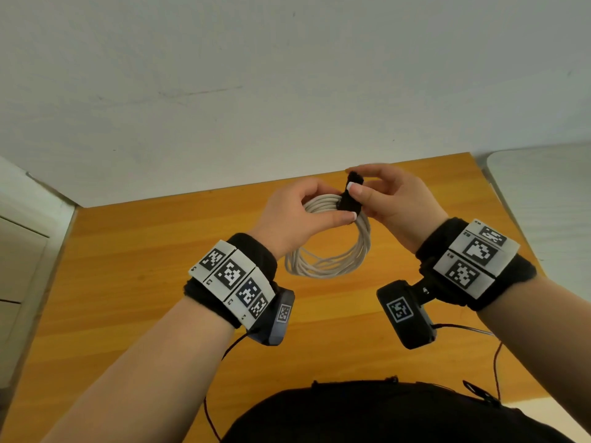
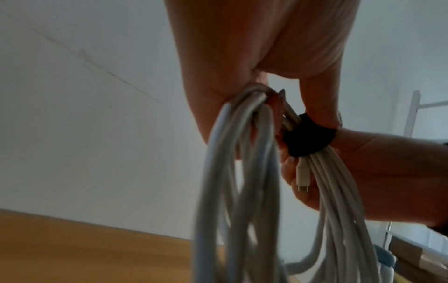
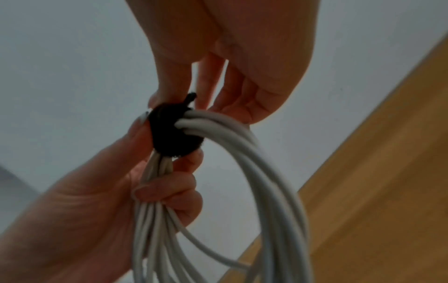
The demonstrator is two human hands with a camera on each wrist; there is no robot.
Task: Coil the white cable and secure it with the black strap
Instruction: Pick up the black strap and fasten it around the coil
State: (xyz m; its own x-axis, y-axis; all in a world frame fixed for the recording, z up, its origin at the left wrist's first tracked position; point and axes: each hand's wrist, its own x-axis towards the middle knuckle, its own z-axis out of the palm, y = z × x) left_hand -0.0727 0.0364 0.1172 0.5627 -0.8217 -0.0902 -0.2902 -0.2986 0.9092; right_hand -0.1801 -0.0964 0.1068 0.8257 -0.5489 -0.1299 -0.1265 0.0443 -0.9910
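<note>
The white cable (image 1: 329, 260) is wound into a coil of several loops and held above the wooden table (image 1: 128, 266). My left hand (image 1: 335, 204) grips the top of the coil, thumb in front and fingers curled behind the strands (image 3: 155, 216). A black strap (image 1: 347, 203) is wrapped round the bundle just beside that grip. My right hand (image 1: 355, 180) pinches the strap's raised end between thumb and fingertips. In the left wrist view the strap (image 2: 308, 139) encircles the strands and a white plug (image 2: 303, 178) hangs just below it. In the right wrist view the strap (image 3: 172, 134) shows a short tail sticking up.
A pale wall rises behind the table's far edge. A white cabinet (image 1: 19, 251) stands at the left and a white rounded surface (image 1: 543, 203) at the right. Thin dark wires (image 1: 495, 362) run from the wrist cameras toward my body.
</note>
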